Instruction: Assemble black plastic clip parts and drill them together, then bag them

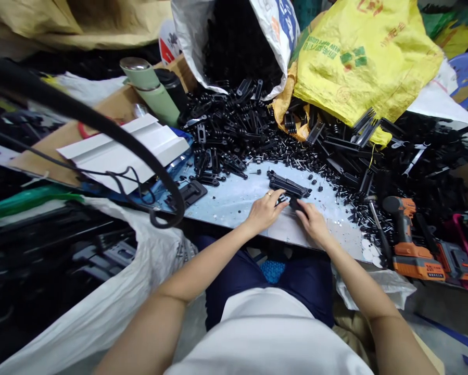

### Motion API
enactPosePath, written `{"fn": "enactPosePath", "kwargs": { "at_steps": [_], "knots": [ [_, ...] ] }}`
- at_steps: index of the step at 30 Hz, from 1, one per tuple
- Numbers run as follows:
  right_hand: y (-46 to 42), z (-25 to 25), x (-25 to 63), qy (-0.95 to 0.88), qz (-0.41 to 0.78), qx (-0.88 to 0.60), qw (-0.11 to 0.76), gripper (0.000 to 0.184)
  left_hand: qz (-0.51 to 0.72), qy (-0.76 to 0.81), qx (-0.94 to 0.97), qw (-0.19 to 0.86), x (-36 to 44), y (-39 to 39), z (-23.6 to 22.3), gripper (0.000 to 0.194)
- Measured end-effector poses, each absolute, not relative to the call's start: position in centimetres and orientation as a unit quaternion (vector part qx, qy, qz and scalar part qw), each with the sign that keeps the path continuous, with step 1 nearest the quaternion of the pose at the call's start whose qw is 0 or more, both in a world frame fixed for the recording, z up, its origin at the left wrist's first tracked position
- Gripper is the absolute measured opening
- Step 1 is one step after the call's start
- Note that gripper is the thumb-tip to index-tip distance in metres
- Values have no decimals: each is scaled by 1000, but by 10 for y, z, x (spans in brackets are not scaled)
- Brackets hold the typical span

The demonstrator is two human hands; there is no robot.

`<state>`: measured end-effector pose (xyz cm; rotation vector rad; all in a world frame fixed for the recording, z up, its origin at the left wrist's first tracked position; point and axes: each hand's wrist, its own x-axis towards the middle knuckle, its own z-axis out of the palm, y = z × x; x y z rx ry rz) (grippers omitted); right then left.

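Observation:
Both hands rest on the pale blue worktop point(234, 200) near its front edge. My left hand point(265, 210), with a ring on one finger, has its fingers closed on a small black plastic part point(289, 201). Fingers curled, my right hand point(311, 219) presses on the same part from the right side. Just beyond the fingertips lies a longer black plastic bracket point(287, 184). Behind it a large heap of black plastic parts point(234, 130) spreads across the back of the table.
A white sack point(273, 31) spills black parts at the back; a yellow bag point(358, 57) sits right of it. An orange cordless drill point(407, 239) and hammer point(376, 224) lie right. A green flask point(151, 88), white panel point(120, 148) and black cable point(101, 125) occupy the left.

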<state>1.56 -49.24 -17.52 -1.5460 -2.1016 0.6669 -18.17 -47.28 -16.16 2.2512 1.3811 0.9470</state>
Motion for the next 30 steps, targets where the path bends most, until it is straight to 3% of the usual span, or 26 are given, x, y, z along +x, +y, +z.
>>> {"fn": "enactPosePath", "kwargs": {
  "at_steps": [4,7,14,18,21,30],
  "knots": [
    [-487,-168,10,-572,498,-567,321,57,276,484,789,257,-169,-486,-153,26],
    [-492,-163,6,-491,582,-549,345,66,267,502,763,309,-166,-492,-145,24],
    [-496,-159,4,-458,611,-526,375,68,325,475,675,461,-161,-496,-146,23],
    [-497,-161,6,-456,611,-526,378,68,351,472,648,484,-160,-494,-146,17],
    [-499,-163,6,-454,611,-528,377,65,320,462,647,516,-160,-496,-143,24],
    [-504,-162,4,-454,618,-521,375,71,345,477,672,449,-154,-502,-153,37]
  ]
}}
